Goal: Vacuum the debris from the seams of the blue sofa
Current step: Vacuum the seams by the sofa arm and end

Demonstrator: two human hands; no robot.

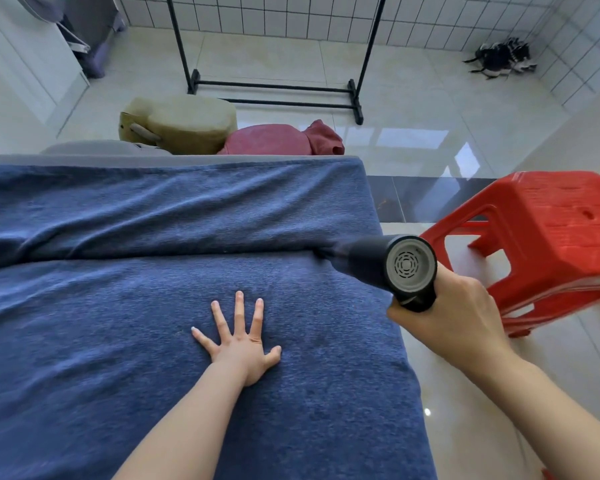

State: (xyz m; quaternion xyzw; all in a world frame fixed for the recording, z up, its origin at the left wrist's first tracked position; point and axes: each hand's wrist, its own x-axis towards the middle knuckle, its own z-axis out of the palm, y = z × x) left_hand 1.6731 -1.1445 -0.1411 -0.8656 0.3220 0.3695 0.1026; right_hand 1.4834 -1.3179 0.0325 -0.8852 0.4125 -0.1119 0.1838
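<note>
The blue sofa (125,323) fills the left and middle of the view, covered in dark blue terry fabric. A seam (153,256) runs across it from left to right. My right hand (454,317) grips the handle of a black handheld vacuum (392,266), whose nozzle tip is pushed into the right end of the seam. The vacuum's grey vented rear faces me. My left hand (241,344) lies flat on the seat cushion in front of the seam, fingers spread, holding nothing. No debris is visible on the fabric.
A red plastic stool (548,244) stands on the tiled floor just right of the sofa, close to my right hand. Behind the sofa lie an olive cushion (184,123) and a dark red one (274,140). A black clothes rack (274,88) stands further back.
</note>
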